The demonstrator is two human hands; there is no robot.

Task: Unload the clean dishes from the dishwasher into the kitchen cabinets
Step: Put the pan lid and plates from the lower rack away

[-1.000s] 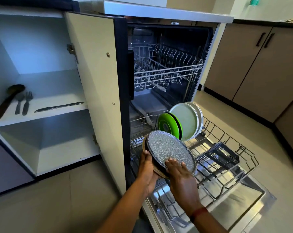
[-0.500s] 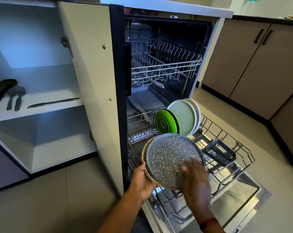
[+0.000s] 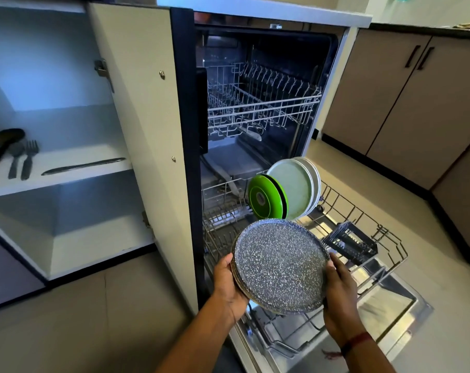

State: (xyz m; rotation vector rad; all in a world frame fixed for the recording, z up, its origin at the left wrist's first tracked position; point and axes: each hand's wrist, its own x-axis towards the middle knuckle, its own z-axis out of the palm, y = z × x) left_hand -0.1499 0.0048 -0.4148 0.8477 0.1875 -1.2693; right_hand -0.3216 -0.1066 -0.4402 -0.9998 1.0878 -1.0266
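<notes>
Head view: both hands, left hand [image 3: 229, 285] and right hand [image 3: 338, 294], clamp opposite rims of the speckled plates [image 3: 281, 265] above the lower rack [image 3: 363, 254] — stiff, likely heavy and breakable, best gripped by the edges.

The floor [image 3: 66, 332] is made of big pale tiles with thin lines between them. On the right stand brown cupboard doors [image 3: 376, 90] with dark handles [image 3: 412, 56] — all closed, with a dark strip [image 3: 376, 163] along the bottom. A dark counter [image 3: 417, 29] runs over them, and the wall [image 3: 430, 9] above is pale. On the left a white cupboard [image 3: 66, 63] is open — its door [image 3: 136, 103] swung wide, one shelf [image 3: 66, 181] inside, and the light in there looks blue.
</notes>
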